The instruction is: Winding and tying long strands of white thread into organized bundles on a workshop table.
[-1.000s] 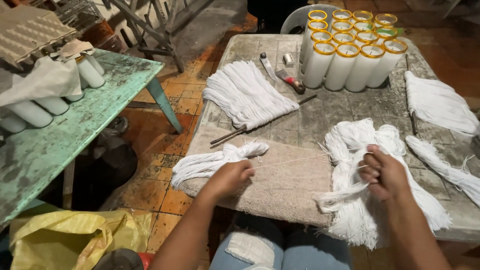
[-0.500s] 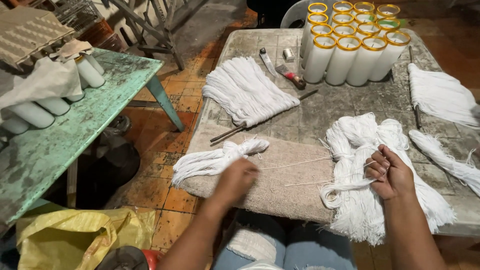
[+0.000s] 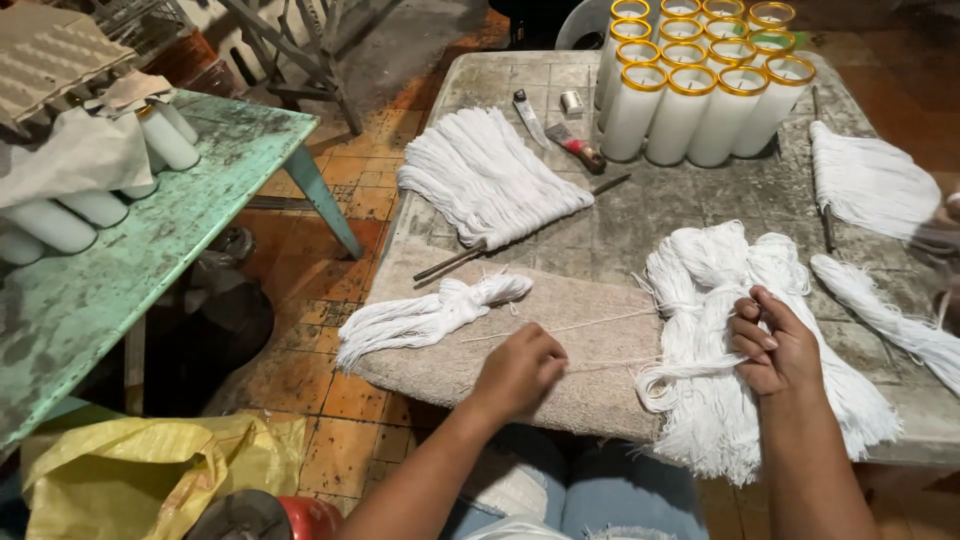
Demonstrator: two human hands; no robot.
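Note:
My left hand (image 3: 520,370) is closed on the ends of two thin white strings (image 3: 590,325) stretched across a beige cloth (image 3: 560,310) on the stone table (image 3: 620,230). My right hand (image 3: 772,340) pinches the other ends of those strings over a big pile of white string skeins (image 3: 740,290). A tied bundle of white string (image 3: 430,315) lies just left of my left hand, at the table's edge.
Tall white candles in gold-rimmed glasses (image 3: 695,85) stand at the back. A fan of white strings on a rod (image 3: 490,180) lies centre-left, another string fan (image 3: 870,185) at right. A green table (image 3: 130,260) with candles stands left; a yellow bag (image 3: 140,475) lies below.
My left hand drew two strings out of the pile toward the left, so they now stretch taut across the cloth. My right hand stayed on the pile.

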